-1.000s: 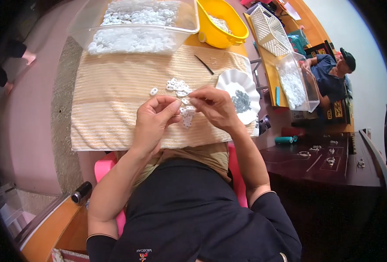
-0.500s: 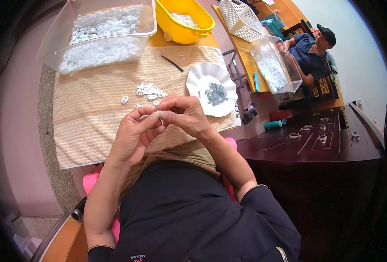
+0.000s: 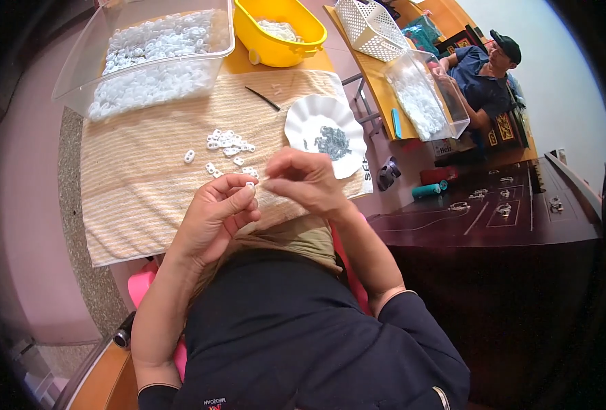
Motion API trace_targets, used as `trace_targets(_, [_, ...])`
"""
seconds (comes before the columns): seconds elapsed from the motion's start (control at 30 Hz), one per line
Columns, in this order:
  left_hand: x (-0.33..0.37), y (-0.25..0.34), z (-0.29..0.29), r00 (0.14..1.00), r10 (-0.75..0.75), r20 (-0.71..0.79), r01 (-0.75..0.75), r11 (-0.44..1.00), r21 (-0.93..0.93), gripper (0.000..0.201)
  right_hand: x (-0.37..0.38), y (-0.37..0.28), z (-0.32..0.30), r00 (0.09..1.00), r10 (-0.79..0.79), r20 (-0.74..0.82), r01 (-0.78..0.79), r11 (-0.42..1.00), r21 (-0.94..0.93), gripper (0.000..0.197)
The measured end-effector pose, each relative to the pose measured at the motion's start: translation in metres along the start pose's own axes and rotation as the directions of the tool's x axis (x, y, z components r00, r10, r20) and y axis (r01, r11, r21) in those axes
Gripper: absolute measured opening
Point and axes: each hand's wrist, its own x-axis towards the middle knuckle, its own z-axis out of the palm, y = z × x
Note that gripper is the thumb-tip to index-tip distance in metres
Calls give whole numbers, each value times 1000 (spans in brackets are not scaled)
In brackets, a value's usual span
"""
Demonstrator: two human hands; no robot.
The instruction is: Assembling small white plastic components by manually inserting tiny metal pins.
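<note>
One small white piece (image 3: pixel 250 184), pinched in the fingers of the left hand (image 3: pixel 217 210)! The right hand (image 3: pixel 310 183) hovers just beside it, fingers blurred, hold impossible to tell. Beyond the left fingers, loose two-holed white pieces (image 3: pixel 228 141); beyond the right, a wavy-rimmed dish (image 3: pixel 300 115) of dark bits (image 3: pixel 334 142).

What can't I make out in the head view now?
- Small white piece: mostly covered by the left hand's finger and thumb.
- Right hand: fingertips blurred; cannot tell whether they hold anything.
- Dark grey bits on the wavy white plate: too small for single shapes.
- Clear tub: far side cut off by the top edge.
</note>
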Motion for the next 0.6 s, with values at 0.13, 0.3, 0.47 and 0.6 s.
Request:
trace_targets(0.13, [-1,-1,2,999,39,-29,-37,998,58,16,-7,-17,-44,990,-41,-135,-29,876,-482,13])
trace_targets(0.3, [1,-2,1,997,59,-48,-56,996,65,16,-13,-12,-76,985,-77,-153,-95,495,-863,15])
trace_targets(0.47, [1,-3,0,997,53,-60,-49,997,67,15,-9,-6,-83,983,-146,-112,-61,319,-946,14])
trace_targets(0.6, [1,-2,2,996,39,-80,-32,996,89,15,-4,0,-88,979,-181,-91,-48,227,-973,14])
